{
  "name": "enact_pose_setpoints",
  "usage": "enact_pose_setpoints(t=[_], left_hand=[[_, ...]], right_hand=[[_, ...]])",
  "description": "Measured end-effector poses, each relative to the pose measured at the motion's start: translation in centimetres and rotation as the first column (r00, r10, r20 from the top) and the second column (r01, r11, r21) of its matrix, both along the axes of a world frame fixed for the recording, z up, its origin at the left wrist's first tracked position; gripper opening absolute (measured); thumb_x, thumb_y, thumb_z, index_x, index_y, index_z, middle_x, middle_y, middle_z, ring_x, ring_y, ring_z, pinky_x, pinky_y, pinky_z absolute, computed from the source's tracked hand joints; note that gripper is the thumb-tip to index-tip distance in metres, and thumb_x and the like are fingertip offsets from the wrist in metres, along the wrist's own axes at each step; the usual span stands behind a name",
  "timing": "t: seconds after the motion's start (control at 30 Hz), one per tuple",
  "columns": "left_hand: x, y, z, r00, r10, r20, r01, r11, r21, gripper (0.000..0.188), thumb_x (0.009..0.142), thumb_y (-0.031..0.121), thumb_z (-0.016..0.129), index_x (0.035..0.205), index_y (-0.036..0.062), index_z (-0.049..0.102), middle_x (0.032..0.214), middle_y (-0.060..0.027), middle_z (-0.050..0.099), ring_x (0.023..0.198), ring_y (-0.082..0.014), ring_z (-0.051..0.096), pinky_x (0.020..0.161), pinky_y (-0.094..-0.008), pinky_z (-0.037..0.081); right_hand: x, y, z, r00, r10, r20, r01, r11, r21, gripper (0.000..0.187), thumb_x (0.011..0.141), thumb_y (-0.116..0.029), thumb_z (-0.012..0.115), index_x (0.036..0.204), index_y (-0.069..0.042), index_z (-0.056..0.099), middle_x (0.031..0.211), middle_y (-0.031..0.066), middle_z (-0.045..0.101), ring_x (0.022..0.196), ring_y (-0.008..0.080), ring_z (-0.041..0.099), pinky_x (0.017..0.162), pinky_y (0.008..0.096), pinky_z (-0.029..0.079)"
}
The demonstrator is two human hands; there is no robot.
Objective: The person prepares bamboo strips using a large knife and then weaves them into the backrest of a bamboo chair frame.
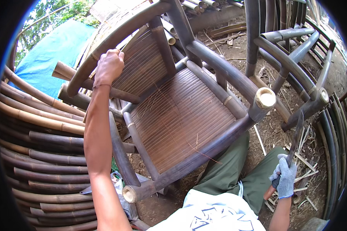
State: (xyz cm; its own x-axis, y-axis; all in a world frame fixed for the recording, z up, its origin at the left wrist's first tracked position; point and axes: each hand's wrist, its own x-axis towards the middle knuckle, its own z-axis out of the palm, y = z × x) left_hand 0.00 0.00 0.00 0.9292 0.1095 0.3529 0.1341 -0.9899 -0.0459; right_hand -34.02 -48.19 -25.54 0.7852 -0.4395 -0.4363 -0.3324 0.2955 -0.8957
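Note:
A dark bamboo chair [204, 154] lies tilted before me, its slatted seat [181, 119] facing up and its slatted back [142, 65] on the far side. My left hand [110, 67], bare, is closed beside the upper rail of the chair. A thin bamboo strip [134, 38] runs out of that fist toward the upper right. Low on the right, my right hand [285, 175] wears a grey knit glove. It grips the handle of a long knife [296, 136], whose dark blade points upward, away from the chair. Loose fibres lie across the seat.
Bamboo poles [58, 159] are stacked at the left. A second bamboo frame [297, 65] stands at the right, with more poles [337, 142] by the rim. Blue tarp [54, 57] hangs at the upper left. Shavings [306, 173] litter the dirt ground.

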Motion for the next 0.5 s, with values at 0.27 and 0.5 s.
enact_pose_setpoints(t=[0.27, 0.5], left_hand=[[0.9, -0.1, 1.8, 0.994, -0.055, -0.090, 0.043, 0.990, -0.132, 0.034, 0.099, 0.031, 0.056, 0.110, 0.0040, 0.073, 0.082, -0.0129, 0.074, 0.090, -0.0264, 0.072, 0.088, -0.0399, 0.052], [-7.5, -5.2, 0.1, 0.977, -0.213, 0.018, 0.147, 0.607, -0.781, 0.037, 0.104, 0.032, 0.052, 0.110, 0.0021, 0.072, 0.071, 0.0042, 0.051, 0.053, -0.0031, 0.044, 0.046, -0.0212, 0.032]], right_hand=[[-2.0, 0.4, -1.5, 0.996, -0.036, -0.083, 0.042, 0.997, 0.071, 0.020, 0.100, -0.022, 0.060, 0.111, -0.005, 0.060, 0.060, -0.0023, 0.043, 0.043, 0.0100, 0.044, 0.040, 0.0303, 0.045], [-2.6, 1.5, -0.3, 0.998, 0.026, 0.054, -0.027, 0.999, 0.022, 0.026, 0.103, -0.020, 0.053, 0.120, -0.001, 0.057, 0.062, -0.0009, 0.046, 0.046, 0.0090, 0.048, 0.045, 0.0282, 0.048]])
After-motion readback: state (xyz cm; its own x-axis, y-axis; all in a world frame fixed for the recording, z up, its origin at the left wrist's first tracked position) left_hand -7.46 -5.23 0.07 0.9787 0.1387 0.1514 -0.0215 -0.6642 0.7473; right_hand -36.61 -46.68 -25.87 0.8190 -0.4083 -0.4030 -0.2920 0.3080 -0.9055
